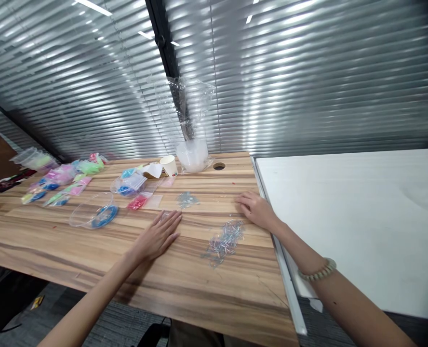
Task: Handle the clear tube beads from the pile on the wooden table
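Observation:
My left hand (pixel 158 236) lies flat, palm down, on the wooden table (pixel 185 284), fingers together and holding nothing. My right hand (pixel 256 210) rests palm down near the table's right edge with its fingers spread, a bead bracelet on its wrist. Between and in front of the two hands lies a loose scatter of pale tube beads (pixel 224 242). A smaller pile of clear beads (pixel 187 199) sits just beyond my left hand's fingertips. A small bag of red beads (pixel 137 203) lies to its left.
A clear plastic bowl (pixel 93 215) with blue cord stands left of my left hand. Several bags of coloured beads (pixel 64 180) spread across the far left. A paper cup (pixel 169 165) and a clear bag of plastic cups (pixel 192 154) stand at the back. A white table (pixel 362 212) adjoins on the right.

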Tool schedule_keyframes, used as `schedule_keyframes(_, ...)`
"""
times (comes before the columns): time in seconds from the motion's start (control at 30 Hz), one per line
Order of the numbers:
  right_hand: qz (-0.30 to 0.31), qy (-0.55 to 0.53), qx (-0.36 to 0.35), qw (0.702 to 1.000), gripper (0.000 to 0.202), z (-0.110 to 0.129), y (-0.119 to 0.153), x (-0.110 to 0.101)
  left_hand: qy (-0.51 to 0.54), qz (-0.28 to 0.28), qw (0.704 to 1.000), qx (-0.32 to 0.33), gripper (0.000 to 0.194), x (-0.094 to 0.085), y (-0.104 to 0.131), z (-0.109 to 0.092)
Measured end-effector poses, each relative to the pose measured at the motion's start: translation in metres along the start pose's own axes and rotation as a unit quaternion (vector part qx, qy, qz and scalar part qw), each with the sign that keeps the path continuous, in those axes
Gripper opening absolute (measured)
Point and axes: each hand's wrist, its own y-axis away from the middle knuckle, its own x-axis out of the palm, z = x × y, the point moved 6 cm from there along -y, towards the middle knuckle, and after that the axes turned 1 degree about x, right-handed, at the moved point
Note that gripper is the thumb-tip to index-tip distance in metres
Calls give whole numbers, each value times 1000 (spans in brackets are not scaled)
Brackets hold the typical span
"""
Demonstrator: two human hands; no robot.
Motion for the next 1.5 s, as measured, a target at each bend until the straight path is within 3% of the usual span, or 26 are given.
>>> schedule_keyframes(0.13,3,-1,-2,1000,25,0,0,1,4,-21,1000,-23,56,-5,-3,-2)
schedule_keyframes(0.23,5,0,0,1000,26,0,0,1,60,-2,998,-8,56,-14,-18,-31)
schedule_keyframes(0.33,7,1,1,1000,26,0,0,2,129,24,990,48,57,-21,-36,-66)
schedule_keyframes(0.43,7,2,0,1000,27,0,1,1,170,35,981,86,56,-21,-49,-84)
schedule_keyframes(0.63,14,1,0,1000,26,2,0,2,181,39,981,59,53,-12,-51,-72)
schedule_keyframes(0.87,20,-3,4,1000,27,1,0,3,124,44,990,-50,53,5,-58,-26)
schedule_keyframes(0.97,24,1,3,1000,27,1,0,3,109,33,991,-76,54,9,-60,-16)
schedule_keyframes(1.07,28,5,5,1000,27,0,0,4,112,17,992,-55,53,4,-53,-28)
schedule_keyframes(1.3,26,-7,1,1000,27,2,-1,4,188,45,980,41,55,-23,-17,-89)
schedule_keyframes(1.5,43,-6,11,999,28,3,-1,3,207,57,975,64,52,-29,-7,-105)
